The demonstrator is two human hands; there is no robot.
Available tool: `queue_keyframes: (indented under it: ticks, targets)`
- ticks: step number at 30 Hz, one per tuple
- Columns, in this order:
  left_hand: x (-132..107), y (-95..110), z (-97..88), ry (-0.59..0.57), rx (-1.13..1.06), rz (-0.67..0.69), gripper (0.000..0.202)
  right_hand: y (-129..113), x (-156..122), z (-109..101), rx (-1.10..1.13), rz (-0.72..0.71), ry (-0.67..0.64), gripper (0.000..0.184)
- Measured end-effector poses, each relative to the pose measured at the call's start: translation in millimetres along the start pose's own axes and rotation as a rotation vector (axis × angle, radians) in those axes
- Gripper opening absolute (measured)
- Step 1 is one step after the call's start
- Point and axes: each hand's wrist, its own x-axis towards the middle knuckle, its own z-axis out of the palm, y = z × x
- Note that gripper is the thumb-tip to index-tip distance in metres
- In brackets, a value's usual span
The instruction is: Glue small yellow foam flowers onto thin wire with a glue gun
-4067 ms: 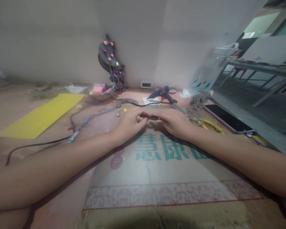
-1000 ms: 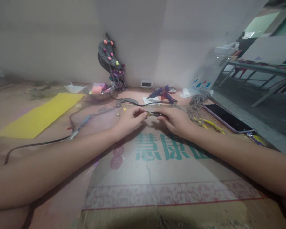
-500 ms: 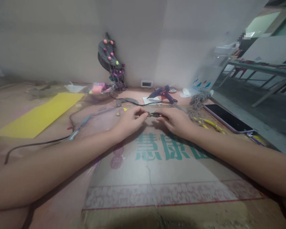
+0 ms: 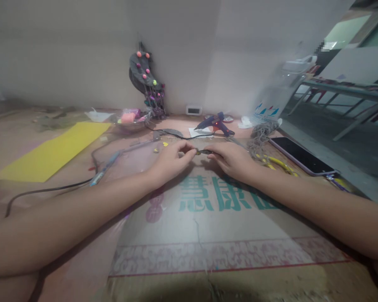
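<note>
Over the middle of the printed board, both hands meet fingertip to fingertip. My left hand (image 4: 178, 159) is closed in a pinch on a small olive-yellow piece (image 4: 198, 152), too small to identify. From the right, my right hand (image 4: 231, 158) pinches a small dark pointed piece (image 4: 205, 152); its tip meets the olive piece, and fingers hide its other end. Two small yellow cut-outs (image 4: 165, 144) lie left of my left hand. Behind my right wrist are the yellow handles (image 4: 279, 162) of a tool whose front is hidden.
A glue gun (image 4: 216, 124) with a lit red light stands behind the hands, its black cable (image 4: 59, 187) running left. Grey yarn (image 4: 264, 131) and a phone (image 4: 302, 156) lie right. Yellow sheet (image 4: 55, 153) and blue pen (image 4: 105, 168) lie left. A decorated grey crescent (image 4: 141, 71) leans on the wall.
The olive piece and my left fingertips have shifted slightly right. The dark piece has turned a little and looks thinner. Both arms stay nearly where they were.
</note>
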Motion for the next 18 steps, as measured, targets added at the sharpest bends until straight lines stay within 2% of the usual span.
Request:
queue_keyframes:
  ticks: [11,18]
  targets:
    - [0.3,-1.1,0.8,-0.004,-0.025,-0.013,0.017,-1.7,-1.9,-2.3,0.045,0.019,0.051,0.031]
    - [4.5,-7.1,2.3,-0.012,-0.114,-0.039,0.021,-0.9,-2.0,-2.3,0.067,0.033,0.054,0.032]
